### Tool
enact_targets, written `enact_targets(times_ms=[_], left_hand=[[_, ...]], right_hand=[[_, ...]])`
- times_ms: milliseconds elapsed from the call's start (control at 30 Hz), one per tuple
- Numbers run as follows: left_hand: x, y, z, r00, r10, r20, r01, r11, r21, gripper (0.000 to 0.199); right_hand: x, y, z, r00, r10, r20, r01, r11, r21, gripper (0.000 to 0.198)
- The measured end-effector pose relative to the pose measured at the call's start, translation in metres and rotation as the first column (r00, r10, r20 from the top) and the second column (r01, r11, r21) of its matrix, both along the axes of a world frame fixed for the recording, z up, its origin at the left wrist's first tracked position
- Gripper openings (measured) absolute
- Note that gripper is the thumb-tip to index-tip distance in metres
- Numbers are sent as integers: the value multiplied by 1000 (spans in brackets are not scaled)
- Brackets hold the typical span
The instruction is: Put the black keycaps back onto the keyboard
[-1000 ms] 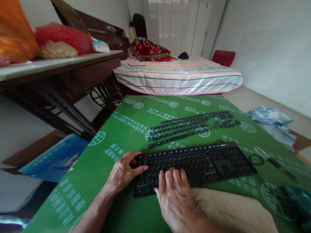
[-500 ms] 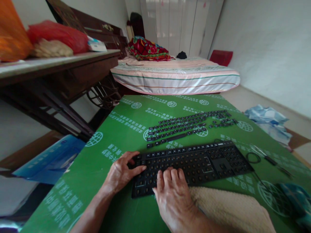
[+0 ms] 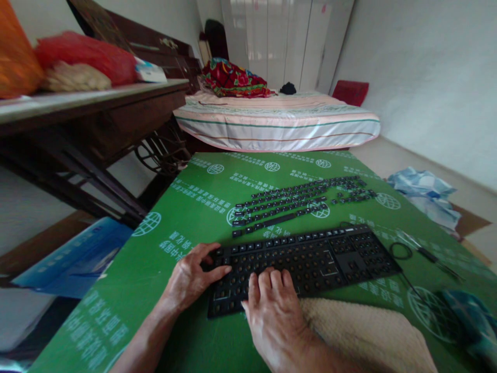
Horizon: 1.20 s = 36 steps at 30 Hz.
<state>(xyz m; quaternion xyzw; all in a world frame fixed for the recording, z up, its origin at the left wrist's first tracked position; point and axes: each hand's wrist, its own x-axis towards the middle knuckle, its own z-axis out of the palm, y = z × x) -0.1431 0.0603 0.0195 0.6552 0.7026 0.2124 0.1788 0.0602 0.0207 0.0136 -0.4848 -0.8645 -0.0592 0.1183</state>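
A black keyboard (image 3: 310,261) lies at a slant on the green tabletop, most of its main keycaps off and the top row of keys still on. My left hand (image 3: 186,282) grips its left end, thumb on the top face and fingers at the far corner. Across the lower left part of the keyboard rests my right hand (image 3: 274,311), fingers bent and pressed together on the bare key posts. A small pale bit shows by its thumb; what is under the fingers is hidden. Loose black keycaps (image 3: 277,212) lie in rows beyond the keyboard.
A beige towel (image 3: 361,326) lies by my right forearm. To the right are a screwdriver (image 3: 429,255), the looped cable (image 3: 401,251) and a dark teal cloth (image 3: 466,321). A bed (image 3: 279,119) stands past the green table (image 3: 174,207), and a sewing-machine table (image 3: 116,101) at left.
The whole view has shifted slightly, with things appearing a little further left. Both hands keep nearly the same place on the keyboard.
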Motion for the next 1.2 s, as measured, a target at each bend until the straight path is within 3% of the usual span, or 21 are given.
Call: enact_targets(times_ms=[400, 1200], left_hand=[[1, 1, 0, 1000, 6, 5, -6, 1000, 12, 59], [0, 3, 2, 1000, -6, -19, 6, 1000, -3, 62]], right_hand=[[1, 1, 2, 1000, 23, -10, -24, 996, -87, 45], [0, 0, 3, 1000, 17, -12, -17, 999, -38, 44]])
